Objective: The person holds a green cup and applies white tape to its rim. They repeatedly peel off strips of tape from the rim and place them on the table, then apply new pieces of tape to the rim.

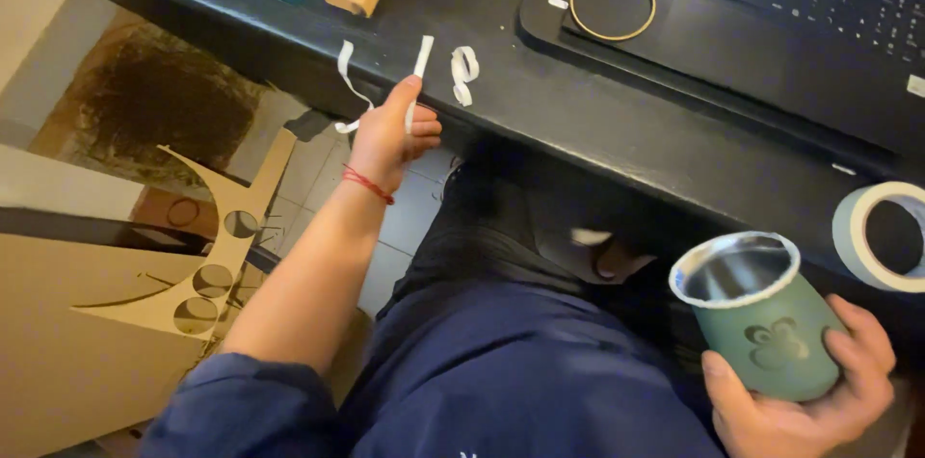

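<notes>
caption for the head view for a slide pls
Right hand grips a green metal cup while left hand pinches a white tape strip at the black desk edge.

The left hand [390,135] pinches a white tape strip [420,73] at the near edge of a dark desk [540,102], beside a curled scrap [464,73]. The right hand [805,391] grips a green metal cup [761,318], near right. A tape roll [886,235] sits right; a laptop [771,25] bearing a thin ring [612,3] lies far right. Cut cardboard [193,275] stands left.
</notes>
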